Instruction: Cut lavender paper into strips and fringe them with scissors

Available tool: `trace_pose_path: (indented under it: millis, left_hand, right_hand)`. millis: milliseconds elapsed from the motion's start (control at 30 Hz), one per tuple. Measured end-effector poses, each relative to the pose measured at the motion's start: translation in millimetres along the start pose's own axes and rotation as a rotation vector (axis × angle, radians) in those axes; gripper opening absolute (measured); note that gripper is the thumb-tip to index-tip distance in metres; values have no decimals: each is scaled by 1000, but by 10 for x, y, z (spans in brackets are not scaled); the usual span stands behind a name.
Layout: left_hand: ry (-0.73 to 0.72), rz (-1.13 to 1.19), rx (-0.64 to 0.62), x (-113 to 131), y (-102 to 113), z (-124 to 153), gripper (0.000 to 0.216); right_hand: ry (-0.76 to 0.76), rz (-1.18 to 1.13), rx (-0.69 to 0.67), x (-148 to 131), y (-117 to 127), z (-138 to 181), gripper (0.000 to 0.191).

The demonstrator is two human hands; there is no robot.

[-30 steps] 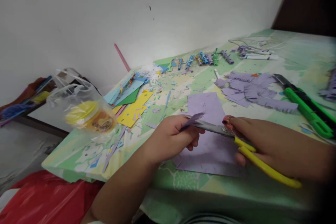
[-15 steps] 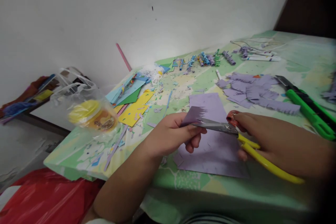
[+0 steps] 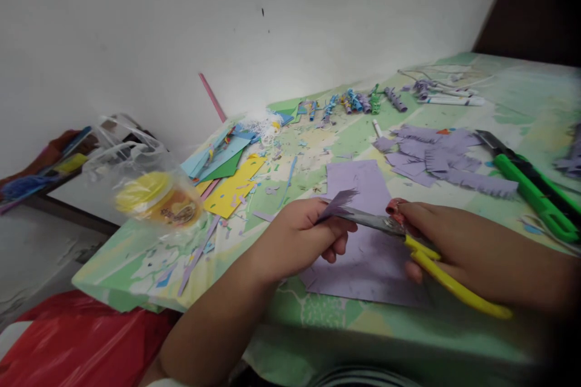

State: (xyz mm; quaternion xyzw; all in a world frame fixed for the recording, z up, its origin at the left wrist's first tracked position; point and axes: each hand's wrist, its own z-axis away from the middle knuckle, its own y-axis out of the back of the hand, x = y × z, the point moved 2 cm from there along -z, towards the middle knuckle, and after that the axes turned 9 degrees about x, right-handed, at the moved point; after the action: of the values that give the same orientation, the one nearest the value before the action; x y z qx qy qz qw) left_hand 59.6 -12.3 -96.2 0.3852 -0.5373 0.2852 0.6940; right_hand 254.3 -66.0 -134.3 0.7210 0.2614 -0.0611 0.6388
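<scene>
— Since half a second ago, has anything shifted?
— Slightly: the scissors (image 3: 399,233) and the purple strip (image 3: 336,202) sit a touch lower and nearer, and the strip looks more edge-on.
— What does the left hand (image 3: 297,239) do?
— Its fingers pinch the fringed strip, thumb on top, just above the purple sheet (image 3: 363,254) on the green table (image 3: 408,326).
— And the right hand (image 3: 463,248)?
— It is curled round the yellow handles; the blades meet the strip, nearly closed.
— Anything beyond?
— Far right lies a pile of fringed purple pieces (image 3: 436,157), beside a green cutter (image 3: 531,184). A bagged yellow tub (image 3: 152,199) sits left.
</scene>
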Motion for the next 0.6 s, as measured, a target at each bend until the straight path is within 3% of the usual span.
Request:
trace_pose_path:
  millis: [333,600]
  left_hand:
    - [34,130,-84,-29,19,-13,10]
    - [18,75,27,-34,-8,-33,13]
  right_hand:
    - [-63,34,20,68,35,16,50]
    - [-94,14,-12,63,-2,61,59]
